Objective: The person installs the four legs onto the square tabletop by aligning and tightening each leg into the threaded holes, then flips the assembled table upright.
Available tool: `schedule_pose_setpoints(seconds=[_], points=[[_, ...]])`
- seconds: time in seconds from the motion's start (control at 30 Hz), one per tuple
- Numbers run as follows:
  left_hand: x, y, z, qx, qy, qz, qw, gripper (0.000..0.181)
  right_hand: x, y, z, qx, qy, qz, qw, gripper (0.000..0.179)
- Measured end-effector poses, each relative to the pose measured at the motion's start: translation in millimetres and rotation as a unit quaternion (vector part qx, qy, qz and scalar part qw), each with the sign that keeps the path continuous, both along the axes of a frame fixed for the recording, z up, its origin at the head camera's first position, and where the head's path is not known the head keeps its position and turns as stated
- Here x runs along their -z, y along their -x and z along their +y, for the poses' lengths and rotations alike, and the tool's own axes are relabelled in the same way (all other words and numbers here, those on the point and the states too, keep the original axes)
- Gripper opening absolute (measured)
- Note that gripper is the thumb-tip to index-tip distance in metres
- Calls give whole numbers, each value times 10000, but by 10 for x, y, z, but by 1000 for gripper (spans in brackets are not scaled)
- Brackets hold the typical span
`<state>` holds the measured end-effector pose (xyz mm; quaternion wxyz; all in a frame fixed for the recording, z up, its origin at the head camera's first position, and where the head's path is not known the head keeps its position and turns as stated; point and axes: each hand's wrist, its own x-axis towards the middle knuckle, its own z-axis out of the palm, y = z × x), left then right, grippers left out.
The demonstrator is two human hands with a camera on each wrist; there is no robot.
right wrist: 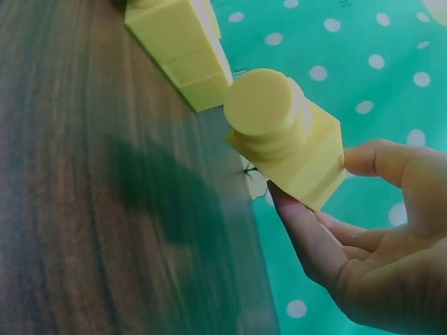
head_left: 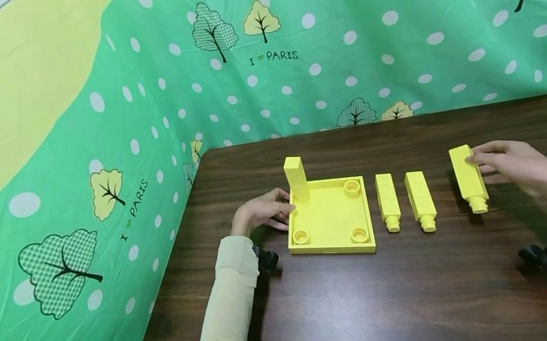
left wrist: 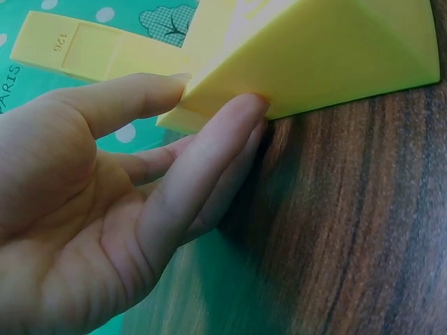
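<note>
A square yellow board with a raised rim point(head_left: 338, 248) and round corner sockets lies on the table. One yellow block leg point(head_left: 295, 173) stands upright at its far left corner; the left wrist view shows digits on that leg point(left wrist: 91, 52). My left hand point(head_left: 261, 212) holds the board's left edge, thumb and fingers at the side wall point(left wrist: 349, 77). In my right hand point(head_left: 511, 161), thumb and fingertips pinch another yellow leg point(head_left: 467, 171), above the table at the right. Its round stepped peg point(right wrist: 262, 105) points toward me.
Two more yellow legs, one nearer the board point(head_left: 388, 199) and one right of it point(head_left: 421, 200), lie with pegs toward me. The dark wooden table point(head_left: 341, 316) meets a green dotted cloth point(head_left: 342, 62) behind and at the left.
</note>
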<state>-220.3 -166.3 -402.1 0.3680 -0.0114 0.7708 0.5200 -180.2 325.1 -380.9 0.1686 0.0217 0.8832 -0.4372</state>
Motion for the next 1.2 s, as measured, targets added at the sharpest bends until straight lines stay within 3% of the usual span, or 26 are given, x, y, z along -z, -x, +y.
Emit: schedule_pose_setpoints(seconds=[0.6,0.87,1.2], points=[[-6,0,2,-24,18,-14,10000,42,-217,29,-232,472,409,636,9960,81],[1,5,-2,-26,7,7,10000,44,-302,37,-391,573,1034,944,9885,45],[-6,-14,-4,7,40,23,10000,43,-316,55,-590,623,1764,1309,9736,34]])
